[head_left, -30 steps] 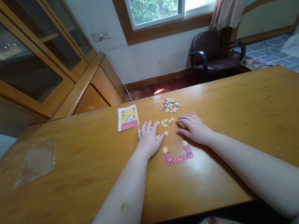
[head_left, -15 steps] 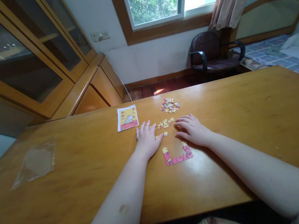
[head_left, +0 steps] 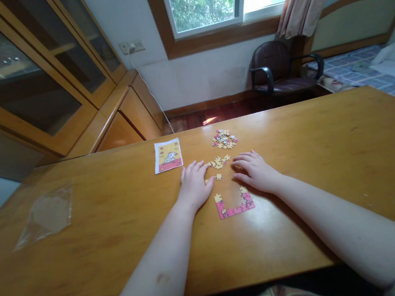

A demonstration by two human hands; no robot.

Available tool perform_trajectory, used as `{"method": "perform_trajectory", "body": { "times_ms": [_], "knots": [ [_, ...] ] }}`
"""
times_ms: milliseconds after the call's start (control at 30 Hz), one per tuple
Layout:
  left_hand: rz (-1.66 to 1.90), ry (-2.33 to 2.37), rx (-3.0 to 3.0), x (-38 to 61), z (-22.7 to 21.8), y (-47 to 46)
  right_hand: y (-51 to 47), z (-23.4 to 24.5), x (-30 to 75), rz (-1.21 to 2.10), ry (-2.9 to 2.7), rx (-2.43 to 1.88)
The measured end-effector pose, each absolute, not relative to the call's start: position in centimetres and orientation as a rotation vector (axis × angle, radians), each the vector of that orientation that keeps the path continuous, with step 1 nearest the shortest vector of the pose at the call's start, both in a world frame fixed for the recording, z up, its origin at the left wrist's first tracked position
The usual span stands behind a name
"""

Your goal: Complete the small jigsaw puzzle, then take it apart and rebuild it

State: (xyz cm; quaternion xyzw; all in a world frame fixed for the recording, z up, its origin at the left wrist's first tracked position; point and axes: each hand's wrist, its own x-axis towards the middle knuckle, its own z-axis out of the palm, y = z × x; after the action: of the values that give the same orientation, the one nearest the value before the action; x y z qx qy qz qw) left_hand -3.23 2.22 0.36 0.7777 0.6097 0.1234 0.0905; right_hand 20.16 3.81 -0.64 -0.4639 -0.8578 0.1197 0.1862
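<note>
My left hand point(head_left: 195, 184) rests palm down on the wooden table, fingers stretched forward, beside a small group of yellow puzzle pieces point(head_left: 218, 162). Near its thumb lies a single yellow piece point(head_left: 219, 177), and another piece is partly hidden by the hand. On the other side, my right hand point(head_left: 255, 171) lies with its fingers apart and slightly curved, pointing at the same group; what is under its fingers is hidden. Between my wrists sits a joined U-shaped pink puzzle border point(head_left: 235, 210) with yellow upper ends. Farther back is a heap of mixed puzzle pieces point(head_left: 224, 138).
A picture card point(head_left: 168, 155) with a white animal on yellow and pink lies behind my left hand. A clear plastic bag point(head_left: 48, 214) is at the table's left. Beyond the table point(head_left: 125, 259) stand a glass-door cabinet point(head_left: 61, 89) and an armchair point(head_left: 282, 67).
My left hand's fingers have shifted slightly to the right, closer to the group of yellow pieces. My right hand has hardly moved, and the joined border stays in place.
</note>
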Motion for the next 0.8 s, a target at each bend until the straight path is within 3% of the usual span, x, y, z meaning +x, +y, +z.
{"method": "perform_trajectory", "body": {
  "times_ms": [367,533,800],
  "knots": [
    [0.285,1.875,2.261,-3.1,-0.2,2.4,3.8,-0.6,20.2,0.335,-2.424,-1.313],
    [0.424,1.66,2.394,-2.8,1.1,1.6,3.8,-0.5,20.1,0.335,-2.427,-1.313],
    [0.358,1.488,2.502,-2.4,0.9,1.3,3.0,-0.5,19.8,0.352,-2.609,-1.202]
  ]
}}
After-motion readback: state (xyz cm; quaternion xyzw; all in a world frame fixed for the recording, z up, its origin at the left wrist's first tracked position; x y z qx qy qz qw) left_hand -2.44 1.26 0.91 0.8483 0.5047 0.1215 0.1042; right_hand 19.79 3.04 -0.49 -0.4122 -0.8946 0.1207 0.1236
